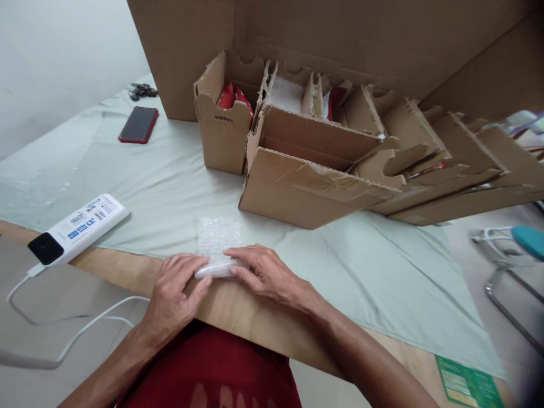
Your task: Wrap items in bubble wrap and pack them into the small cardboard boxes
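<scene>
A small piece of bubble wrap (219, 233) lies at the table's front edge, its near end rolled or folded over toward me. My left hand (176, 289) grips the left end of that roll between thumb and fingers. On the right end, my right hand (266, 272) does the same, fingers on top and thumb on the near side. The far part of the wrap rests flat on the pale green cloth (170, 221). Whether anything is inside the roll I cannot tell.
Several cardboard organizer boxes (314, 187) stand beyond my hands, some holding red packets and bubble wrap. A white power bank (91, 224) with a cable lies at left, a phone (138, 124) and dark keys (143, 90) farther back. A teal-seated stool (529, 241) is at right.
</scene>
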Available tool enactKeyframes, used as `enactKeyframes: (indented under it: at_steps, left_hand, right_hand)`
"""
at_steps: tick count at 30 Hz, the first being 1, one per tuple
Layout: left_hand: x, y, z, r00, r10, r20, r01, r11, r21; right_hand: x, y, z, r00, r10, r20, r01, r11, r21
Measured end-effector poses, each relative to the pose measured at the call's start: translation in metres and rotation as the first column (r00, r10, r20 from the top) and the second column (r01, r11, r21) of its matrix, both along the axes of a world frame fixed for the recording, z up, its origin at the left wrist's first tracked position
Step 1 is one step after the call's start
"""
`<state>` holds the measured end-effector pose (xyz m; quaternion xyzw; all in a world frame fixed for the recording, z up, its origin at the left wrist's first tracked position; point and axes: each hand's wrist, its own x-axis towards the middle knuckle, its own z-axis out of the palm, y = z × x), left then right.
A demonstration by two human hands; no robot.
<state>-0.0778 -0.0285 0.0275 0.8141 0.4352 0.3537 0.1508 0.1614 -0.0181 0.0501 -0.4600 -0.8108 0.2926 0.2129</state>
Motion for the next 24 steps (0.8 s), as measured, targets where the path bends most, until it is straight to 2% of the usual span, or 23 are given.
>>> enactKeyframes:
  at_steps: [3, 6, 8, 10, 12, 14, 15, 17, 18, 20, 22, 24]
  left_hand:
    - [0.005, 0.016, -0.003, 0.995, 0.099, -0.021, -0.1, 0.995, -0.029]
    - [0.012, 0.035, -0.007, 0.981, 0.172, -0.088, -0.176, 0.984, -0.04]
    - [0.013, 0.043, -0.006, 0.976, 0.197, -0.093, -0.204, 0.976, -0.079]
    - [0.011, 0.041, -0.005, 0.97, 0.242, -0.023, -0.243, 0.96, -0.141]
    - [0.007, 0.032, -0.002, 0.94, 0.329, 0.094, -0.299, 0.923, -0.243]
    - [0.004, 0.018, 0.001, 0.884, 0.413, 0.221, -0.303, 0.864, -0.403]
    - [0.003, 0.012, 0.002, 0.854, 0.436, 0.284, -0.256, 0.827, -0.501]
    - [0.006, 0.001, 0.005, 0.786, 0.46, 0.414, -0.068, 0.729, -0.681]
    - [0.009, -0.002, 0.006, 0.746, 0.468, 0.474, 0.047, 0.673, -0.739]
    - [0.02, -0.003, 0.01, 0.659, 0.484, 0.576, 0.251, 0.58, -0.775]
    - [0.031, 0.001, 0.012, 0.578, 0.504, 0.642, 0.372, 0.537, -0.757]
    - [0.038, 0.005, 0.014, 0.535, 0.522, 0.664, 0.402, 0.534, -0.744]
  right_hand:
    - [-0.001, -0.003, -0.004, 0.987, -0.14, 0.081, 0.124, 0.977, 0.171]
    - [-0.004, -0.006, -0.008, 0.969, -0.142, 0.203, 0.063, 0.934, 0.351]
    - [-0.007, -0.004, -0.009, 0.96, -0.067, 0.271, -0.034, 0.935, 0.352]
    - [-0.01, 0.001, -0.01, 0.955, -0.018, 0.297, -0.078, 0.948, 0.309]
    - [-0.011, 0.01, -0.011, 0.968, -0.042, 0.248, -0.024, 0.966, 0.258]
    - [-0.012, 0.017, -0.012, 0.982, -0.131, 0.137, 0.104, 0.976, 0.19]
    - [-0.013, 0.019, -0.012, 0.981, -0.183, 0.067, 0.173, 0.975, 0.138]
    - [-0.015, 0.018, -0.008, 0.96, -0.269, -0.079, 0.27, 0.963, -0.001]
    - [-0.016, 0.016, -0.006, 0.944, -0.293, -0.155, 0.282, 0.956, -0.085]
    - [-0.02, 0.007, 0.0, 0.904, -0.312, -0.293, 0.246, 0.939, -0.242]
    - [-0.022, -0.002, 0.005, 0.871, -0.317, -0.374, 0.197, 0.925, -0.324]
    - [-0.02, -0.01, 0.006, 0.869, -0.308, -0.388, 0.192, 0.932, -0.308]
